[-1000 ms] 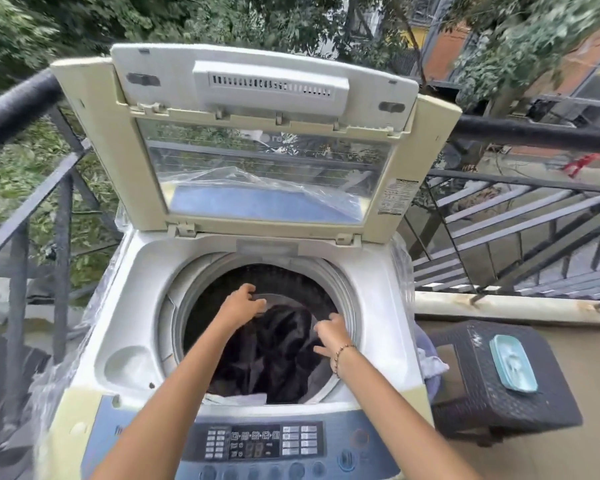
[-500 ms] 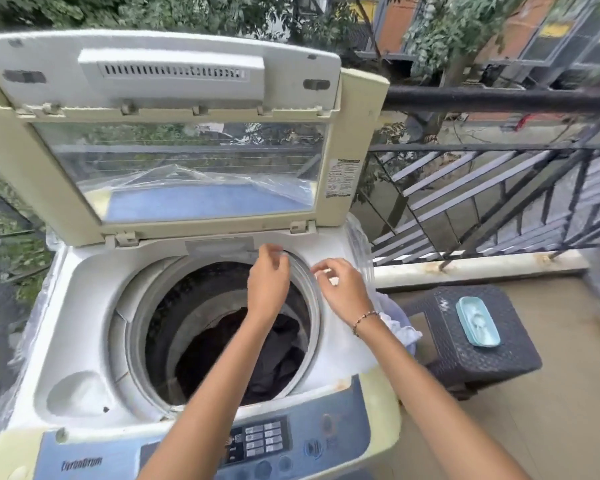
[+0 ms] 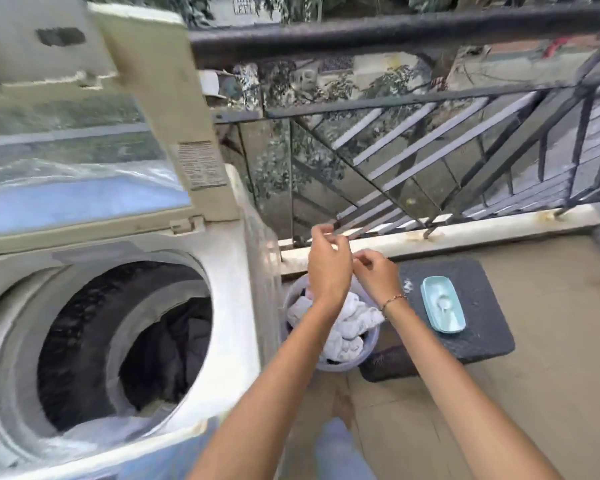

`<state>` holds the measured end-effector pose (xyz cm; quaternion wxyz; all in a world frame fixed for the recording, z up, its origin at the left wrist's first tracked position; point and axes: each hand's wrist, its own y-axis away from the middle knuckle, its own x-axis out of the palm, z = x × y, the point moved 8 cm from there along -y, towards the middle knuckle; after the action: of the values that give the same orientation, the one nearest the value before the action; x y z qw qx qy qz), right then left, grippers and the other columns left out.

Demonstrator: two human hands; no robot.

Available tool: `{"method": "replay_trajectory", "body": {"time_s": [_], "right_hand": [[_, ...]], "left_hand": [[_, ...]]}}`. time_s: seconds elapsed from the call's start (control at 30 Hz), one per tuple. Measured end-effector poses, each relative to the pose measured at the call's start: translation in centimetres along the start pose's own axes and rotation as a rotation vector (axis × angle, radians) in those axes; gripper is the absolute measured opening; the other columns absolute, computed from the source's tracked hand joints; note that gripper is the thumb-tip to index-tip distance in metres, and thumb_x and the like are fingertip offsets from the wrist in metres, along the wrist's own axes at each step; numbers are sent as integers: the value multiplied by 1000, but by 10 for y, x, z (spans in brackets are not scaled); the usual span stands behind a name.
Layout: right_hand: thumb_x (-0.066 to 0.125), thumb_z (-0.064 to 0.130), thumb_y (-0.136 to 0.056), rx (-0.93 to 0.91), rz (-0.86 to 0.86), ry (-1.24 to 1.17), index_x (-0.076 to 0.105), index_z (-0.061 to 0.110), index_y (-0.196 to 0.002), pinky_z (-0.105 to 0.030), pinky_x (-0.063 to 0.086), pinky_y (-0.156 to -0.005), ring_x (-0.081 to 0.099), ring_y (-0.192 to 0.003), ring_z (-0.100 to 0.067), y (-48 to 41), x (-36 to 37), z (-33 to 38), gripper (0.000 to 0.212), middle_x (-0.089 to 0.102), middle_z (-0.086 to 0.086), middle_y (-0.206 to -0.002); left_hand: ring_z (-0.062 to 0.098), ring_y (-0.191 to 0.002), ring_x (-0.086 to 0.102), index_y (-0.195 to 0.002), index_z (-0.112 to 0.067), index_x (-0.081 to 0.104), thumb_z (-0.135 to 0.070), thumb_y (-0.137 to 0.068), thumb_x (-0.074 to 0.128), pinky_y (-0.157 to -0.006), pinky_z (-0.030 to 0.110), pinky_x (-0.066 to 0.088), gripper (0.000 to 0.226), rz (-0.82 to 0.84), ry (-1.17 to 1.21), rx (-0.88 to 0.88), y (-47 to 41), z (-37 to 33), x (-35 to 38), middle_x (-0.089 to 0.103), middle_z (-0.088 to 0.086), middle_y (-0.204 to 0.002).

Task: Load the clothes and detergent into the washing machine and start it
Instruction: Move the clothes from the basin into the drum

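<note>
The top-loading washing machine (image 3: 236, 289) fills the left side with its lid (image 3: 160, 109) raised. Dark clothes (image 3: 174, 344) lie inside the drum. To its right on the floor stands a pale lilac basket (image 3: 343, 365) holding white clothes (image 3: 352, 327). My left hand (image 3: 328, 268) and my right hand (image 3: 374, 275) hover close together just above the basket, fingers loosely curled and apart, nothing visibly held. A light blue dish (image 3: 442, 308) with white powder in it, probably detergent, rests on a dark woven stool (image 3: 465, 306) beside the basket.
A black metal balcony railing (image 3: 395, 32) runs behind, above a white ledge (image 3: 465, 230). Beige tiled floor (image 3: 551, 375) stretches to the right. My leg and bare foot (image 3: 342, 407) are below the basket. Clear plastic wrap hangs on the machine's side.
Both hands left the drum opening and swung right, over the basket of white clothes. The view turned right with them, pushing the machine to the left.
</note>
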<state>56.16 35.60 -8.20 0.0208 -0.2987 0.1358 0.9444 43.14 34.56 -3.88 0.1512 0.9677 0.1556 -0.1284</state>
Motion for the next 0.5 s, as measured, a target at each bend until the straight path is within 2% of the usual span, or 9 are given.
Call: {"method": "replay_trajectory", "body": {"time_s": [0.07,0.17,0.27,0.37,0.43,0.5], "right_hand": [[55,9,-88,62,42,28,69,5,-92,-14,32,-62,59,-89,-19,-20,0,-38,15,68,-9,-94],[55,8,-89,150,105,45,68,-1,-92,-13,37,-58,61,-92,-28,-49,11,-98,16,69,-16,-97],[55,14,-90,232,190,96,68,-5,-90,-33,41,-74,62,-94,-33,-67,38,-162,23,69,-22,-98],[55,16,-90,294,247,142,69,-1,-89,-34,43,-81,62,-99,-32,-86,76,-231,22,70,-18,-101],[53,13,-89,358,306,146,69,0,-90,-35,44,-84,62,-102,-32,-90,104,-275,20,70,-17,-103],[53,11,-88,399,386,162,67,3,-96,-32,43,-88,60,-107,-31,-93,135,-314,18,67,-16,-110]], "left_hand": [[21,-87,59,-111,-16,50,-17,-90,45,-86,40,48,21,30,-56,-103,-11,34,34,59,-7,-85],[19,-89,56,-108,-14,49,-15,-91,46,-84,30,45,18,74,-156,-220,-26,97,76,59,-1,-92],[20,-90,54,-101,-11,51,-13,-91,48,-75,26,36,11,84,-242,-291,-39,160,96,60,7,-97],[23,-90,56,-116,-5,53,-8,-87,50,-73,25,35,29,130,-366,-352,-54,233,118,60,11,-101],[31,-99,57,-119,-7,52,-11,-87,51,-83,31,43,32,180,-451,-407,-60,281,128,58,16,-113],[34,-107,55,-125,-10,50,-12,-89,50,-91,35,44,36,213,-501,-458,-68,324,139,51,19,-124]]}}
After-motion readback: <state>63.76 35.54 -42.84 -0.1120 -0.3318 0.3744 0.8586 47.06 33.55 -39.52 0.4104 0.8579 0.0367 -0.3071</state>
